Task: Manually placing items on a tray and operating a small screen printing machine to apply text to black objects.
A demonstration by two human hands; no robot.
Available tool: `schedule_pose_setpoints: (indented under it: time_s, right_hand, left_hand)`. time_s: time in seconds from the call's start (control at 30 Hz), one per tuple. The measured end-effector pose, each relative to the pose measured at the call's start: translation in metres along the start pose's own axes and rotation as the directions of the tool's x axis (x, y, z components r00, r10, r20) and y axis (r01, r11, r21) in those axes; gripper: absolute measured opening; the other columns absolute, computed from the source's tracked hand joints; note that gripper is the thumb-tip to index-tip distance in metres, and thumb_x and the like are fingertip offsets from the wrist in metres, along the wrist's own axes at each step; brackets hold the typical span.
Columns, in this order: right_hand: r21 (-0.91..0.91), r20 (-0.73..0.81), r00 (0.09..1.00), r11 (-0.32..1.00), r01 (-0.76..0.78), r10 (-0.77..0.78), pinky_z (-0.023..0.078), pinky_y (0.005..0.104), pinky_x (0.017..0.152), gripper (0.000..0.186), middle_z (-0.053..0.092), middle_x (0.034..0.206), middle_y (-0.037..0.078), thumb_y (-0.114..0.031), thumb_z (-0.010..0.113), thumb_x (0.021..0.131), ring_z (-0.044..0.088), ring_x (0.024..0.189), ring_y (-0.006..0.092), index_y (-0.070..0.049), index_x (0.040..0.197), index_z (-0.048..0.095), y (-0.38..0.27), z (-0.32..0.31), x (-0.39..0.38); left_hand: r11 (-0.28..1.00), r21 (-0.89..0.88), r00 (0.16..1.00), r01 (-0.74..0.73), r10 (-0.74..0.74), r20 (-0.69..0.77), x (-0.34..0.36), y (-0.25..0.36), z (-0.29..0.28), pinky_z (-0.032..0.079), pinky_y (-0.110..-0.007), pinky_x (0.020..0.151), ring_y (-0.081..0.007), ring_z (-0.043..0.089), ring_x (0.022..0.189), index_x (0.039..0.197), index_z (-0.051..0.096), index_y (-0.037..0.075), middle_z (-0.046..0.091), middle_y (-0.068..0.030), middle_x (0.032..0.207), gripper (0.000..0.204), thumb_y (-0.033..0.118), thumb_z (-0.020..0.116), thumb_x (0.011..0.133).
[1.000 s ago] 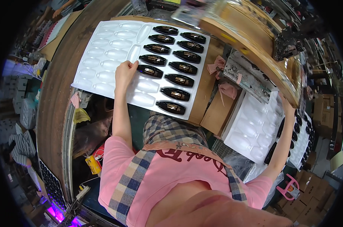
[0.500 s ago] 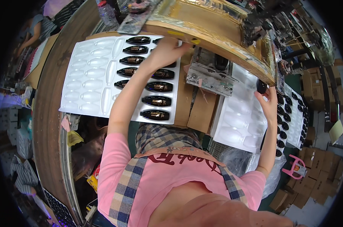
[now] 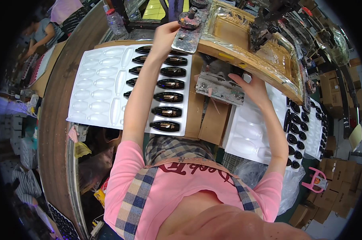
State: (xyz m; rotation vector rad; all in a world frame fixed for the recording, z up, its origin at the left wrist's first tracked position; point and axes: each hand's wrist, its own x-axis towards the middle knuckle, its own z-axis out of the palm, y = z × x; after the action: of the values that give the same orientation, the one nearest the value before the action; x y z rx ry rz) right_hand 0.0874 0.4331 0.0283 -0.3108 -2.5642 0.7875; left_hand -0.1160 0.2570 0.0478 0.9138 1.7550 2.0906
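left hand at frame's metal plate, right hand at metal jig; clock read from view centre.
left hand (image 3: 164,40) near 12 o'clock, fingers curled at edge of metal plate (image 3: 187,42) beside dark knob (image 3: 189,19); can't tell if gripping. right hand (image 3: 255,90) at 2 o'clock, under wooden frame (image 3: 225,52), thumb apart from fingers, near dark piece (image 3: 237,71) at metal jig (image 3: 221,86), 1 to 2 o'clock; fingertips partly hidden, grasp or release can't be told. white tray (image 3: 95,84) at 10 o'clock, glossy black bottle-shaped pieces (image 3: 168,97) in its right-hand columns, left forearm crossing above. second white tray (image 3: 245,126) towards 3 o'clock.
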Motion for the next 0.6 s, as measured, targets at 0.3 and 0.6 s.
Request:
schedule_pose_setpoints:
  time_s: [0.3, 0.6]
  right_hand:
    - [-0.124, 0.054, 0.994, 0.987, 0.102, -0.096, 0.037, 0.0311, 0.086, 0.047, 0.055, 0.104, 0.014, -0.024, 0.064, 0.076, 0.052, 0.098, 0.0239, 0.002, 0.112, 0.048, 0.003, -0.009, -0.020]
    - [0.009, -0.110, 0.986, 0.992, -0.128, 0.128, 0.036, 0.0315, 0.089, 0.043, 0.038, 0.127, 0.016, -0.008, 0.046, 0.087, 0.051, 0.104, 0.0231, 0.000, 0.126, 0.032, 0.018, -0.069, -0.087]
  left_hand:
    - [0.971, 0.186, 0.877, 0.153, -0.047, -0.478, -0.146, -0.038, -0.135, 0.042, -0.019, 0.070, -0.0083, 0.055, 0.075, 0.088, 0.061, -0.005, 0.061, -0.0052, 0.081, 0.014, 0.006, 0.060, 0.079]
    - [0.911, 0.195, 0.799, 0.362, -0.196, -0.569, -0.206, -0.082, -0.166, 0.041, -0.018, 0.061, -0.0071, 0.053, 0.066, 0.084, 0.061, -0.006, 0.059, -0.0034, 0.070, 0.019, 0.012, 0.061, 0.080]
